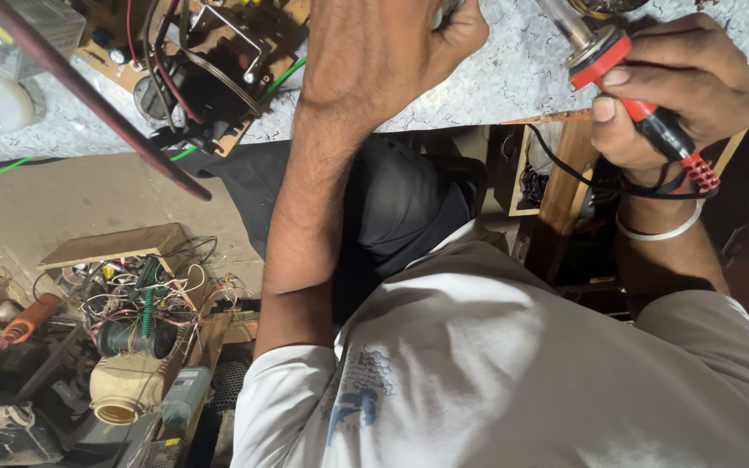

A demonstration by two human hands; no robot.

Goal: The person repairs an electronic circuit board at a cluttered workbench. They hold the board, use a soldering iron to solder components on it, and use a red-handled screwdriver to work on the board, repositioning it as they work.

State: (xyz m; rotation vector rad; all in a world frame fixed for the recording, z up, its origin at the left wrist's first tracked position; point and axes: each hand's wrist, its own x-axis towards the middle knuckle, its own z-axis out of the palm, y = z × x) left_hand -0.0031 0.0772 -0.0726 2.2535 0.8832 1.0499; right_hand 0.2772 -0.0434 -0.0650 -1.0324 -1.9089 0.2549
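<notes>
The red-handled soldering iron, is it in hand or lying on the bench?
In hand: the right hand is wrapped around the soldering iron, its metal end pointing away over the speckled benchtop.

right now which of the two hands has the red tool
The right hand: it grips the red-and-black tool near the table edge. The left hand is a closed fist with no red tool.

The person wears a white short-sleeved cotton T-shirt (pixel 513 364) with a small blue print, black trousers (pixel 392 204), and a thin white wrist bangle (pixel 662 232).
</notes>
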